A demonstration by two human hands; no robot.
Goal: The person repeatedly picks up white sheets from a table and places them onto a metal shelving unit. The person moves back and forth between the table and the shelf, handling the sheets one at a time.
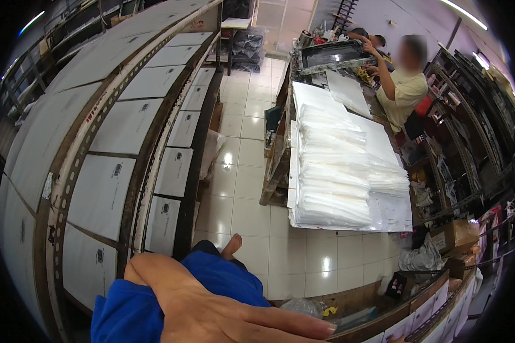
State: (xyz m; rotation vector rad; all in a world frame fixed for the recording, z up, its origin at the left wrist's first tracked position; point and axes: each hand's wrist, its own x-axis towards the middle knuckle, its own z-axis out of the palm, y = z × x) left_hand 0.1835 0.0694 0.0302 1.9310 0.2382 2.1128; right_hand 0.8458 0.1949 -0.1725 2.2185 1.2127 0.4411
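My left hand (234,317) stretches across the lower edge from the left, its fingers extended to the right and nothing visible in them. Part of the hand is cut off by the picture's edge. Beyond its fingertips is a low wooden-edged rack (420,290) with white sheets (403,327) along its side. A small bit of skin, seemingly my right hand (397,339), shows at the lower edge by that rack; its fingers are mostly hidden. On my left, white printed sheets (126,127) lie in rows on a long tiered metal rack (68,188).
A table holds heaped thin white sheets (332,166). At its far end a person in a yellow shirt (406,91) handles a dark framed panel (335,55); another person bends behind. Tiled floor (252,200) runs between rack and table. Cardboard boxes (455,234) stand at right.
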